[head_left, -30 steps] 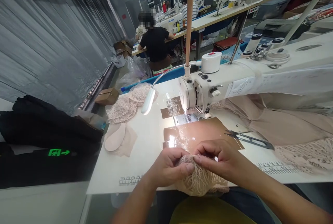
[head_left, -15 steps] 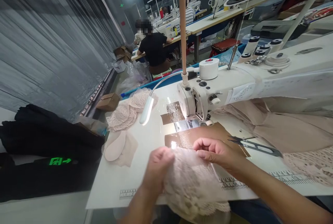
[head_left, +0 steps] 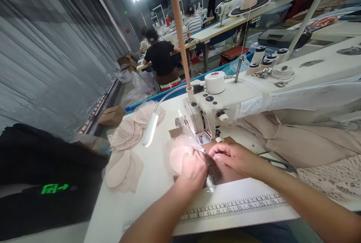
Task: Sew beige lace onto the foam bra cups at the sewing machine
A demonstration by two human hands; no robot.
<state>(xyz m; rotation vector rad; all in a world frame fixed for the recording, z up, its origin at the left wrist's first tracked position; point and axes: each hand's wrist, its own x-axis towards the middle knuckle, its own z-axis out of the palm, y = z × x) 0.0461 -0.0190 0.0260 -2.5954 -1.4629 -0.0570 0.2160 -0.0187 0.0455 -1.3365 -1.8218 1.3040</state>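
Note:
Beside the needle area of the sewing machine (head_left: 201,119), my left hand (head_left: 194,167) is closed on a beige lace fabric piece (head_left: 175,159). The piece shows a smooth pale oval with a sheer margin, and part of it is under my hand. Just right of it, my right hand (head_left: 235,158) has thumb and fingers pinched together over the brown sheet (head_left: 228,171) on the machine bed. Whatever lies between those fingertips is too small to make out. Thread snips (head_left: 282,164) lie partly behind my right wrist.
A lit gooseneck lamp (head_left: 150,130) hangs over the white table (head_left: 158,198). Lace pieces (head_left: 126,134) are piled at left, with a smooth oval cup piece (head_left: 118,169) in front. Beige fabric (head_left: 301,137) lies at right. Co-workers (head_left: 160,56) sit beyond.
Both hands have moved from the table's front edge to the machine's needle area. The lace piece went along, now lying flat at left of my left hand. The camera view shifted slightly.

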